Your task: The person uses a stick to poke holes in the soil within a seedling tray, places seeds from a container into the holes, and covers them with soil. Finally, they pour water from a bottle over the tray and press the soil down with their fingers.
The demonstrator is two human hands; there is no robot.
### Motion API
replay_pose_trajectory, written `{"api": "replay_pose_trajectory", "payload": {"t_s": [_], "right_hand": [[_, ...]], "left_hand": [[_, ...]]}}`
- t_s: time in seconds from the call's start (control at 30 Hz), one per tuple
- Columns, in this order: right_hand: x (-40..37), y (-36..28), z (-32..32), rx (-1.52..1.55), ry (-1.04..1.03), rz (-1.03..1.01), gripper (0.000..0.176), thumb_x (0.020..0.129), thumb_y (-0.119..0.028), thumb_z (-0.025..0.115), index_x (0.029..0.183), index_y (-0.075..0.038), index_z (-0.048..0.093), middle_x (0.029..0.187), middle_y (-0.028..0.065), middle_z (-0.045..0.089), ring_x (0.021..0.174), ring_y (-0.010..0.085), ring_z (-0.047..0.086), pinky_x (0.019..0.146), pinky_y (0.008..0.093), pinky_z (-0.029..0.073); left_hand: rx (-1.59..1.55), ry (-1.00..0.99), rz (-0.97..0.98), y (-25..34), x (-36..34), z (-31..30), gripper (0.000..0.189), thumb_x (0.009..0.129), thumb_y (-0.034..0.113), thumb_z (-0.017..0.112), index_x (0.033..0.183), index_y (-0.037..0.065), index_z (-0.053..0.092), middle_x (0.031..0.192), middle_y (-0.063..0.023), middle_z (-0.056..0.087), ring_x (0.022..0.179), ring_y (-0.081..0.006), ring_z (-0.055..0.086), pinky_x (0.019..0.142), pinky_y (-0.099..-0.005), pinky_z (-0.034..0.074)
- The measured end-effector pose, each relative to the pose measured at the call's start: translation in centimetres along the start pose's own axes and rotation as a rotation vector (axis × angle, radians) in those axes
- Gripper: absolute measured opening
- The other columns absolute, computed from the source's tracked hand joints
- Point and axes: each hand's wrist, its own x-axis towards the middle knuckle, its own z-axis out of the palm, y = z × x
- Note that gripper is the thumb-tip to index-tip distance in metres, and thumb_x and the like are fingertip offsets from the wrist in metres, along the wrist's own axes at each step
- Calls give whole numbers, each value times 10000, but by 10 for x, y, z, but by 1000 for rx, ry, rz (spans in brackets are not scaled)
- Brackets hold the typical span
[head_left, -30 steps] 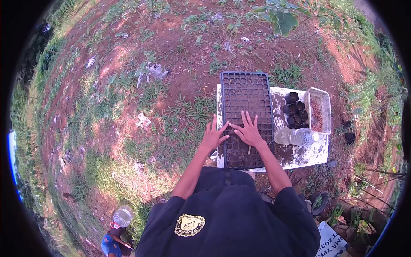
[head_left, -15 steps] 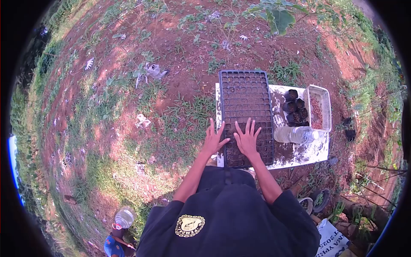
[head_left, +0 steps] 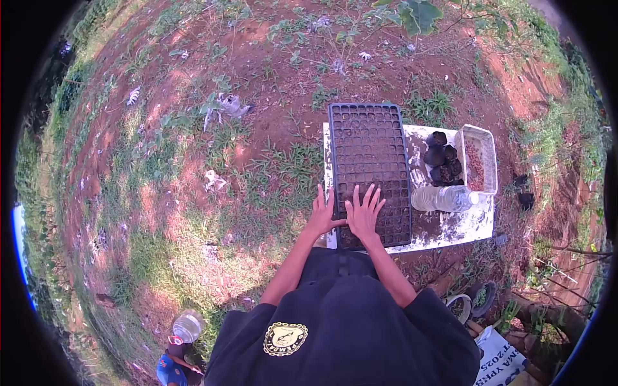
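Observation:
A long black seedling tray (head_left: 372, 154), its many small cells filled with dark soil, lies lengthwise away from me on a white table (head_left: 473, 230). My left hand (head_left: 322, 214) rests at the tray's near left edge with the fingers spread. Over the left part of the near cells lies my right hand (head_left: 364, 213), palm down and fingers apart. The two thumbs come close together. Neither hand holds anything I can see.
Right of the tray, a clear plastic bottle (head_left: 441, 199) lies on its side. Behind it are several black pots (head_left: 443, 157) and a white basket (head_left: 490, 161) with reddish bits. A person in blue (head_left: 168, 369) is at lower left, near a large clear jug (head_left: 187, 327).
My right hand has slid a little left and down across the cells. The left hand has shifted slightly down, with its fingers closer together.

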Motion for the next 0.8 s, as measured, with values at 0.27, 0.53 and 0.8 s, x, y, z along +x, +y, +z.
{"api": "replay_pose_trajectory", "payload": {"t_s": [0.27,0.53,0.8], "right_hand": [[11,-5,-6,-2,9,-10,549,1018,-427,327,1508,-177,312,1545,312,106,1419,531,63,1082,708,67],[6,-2,-7,122,-84,33,505,1027,-423,299,1494,-240,355,1555,304,78,1422,537,18,1080,714,35],[6,12,-19,101,-57,-88,489,1021,-422,333,1479,-261,386,1556,301,82,1424,534,3,1106,678,32]], "left_hand": [[-29,-20,3,-3,-1,2,1243,663,468,838,1542,92,43,1536,-342,-82,1325,-599,228,1078,-575,323],[-28,-35,-34,1,-3,-3,1282,632,537,835,1542,93,49,1530,-359,-75,1332,-583,224,1081,-575,313],[-46,-61,-56,5,-6,-8,1285,626,600,811,1538,75,73,1526,-366,-74,1344,-581,210,1093,-569,301]]}}
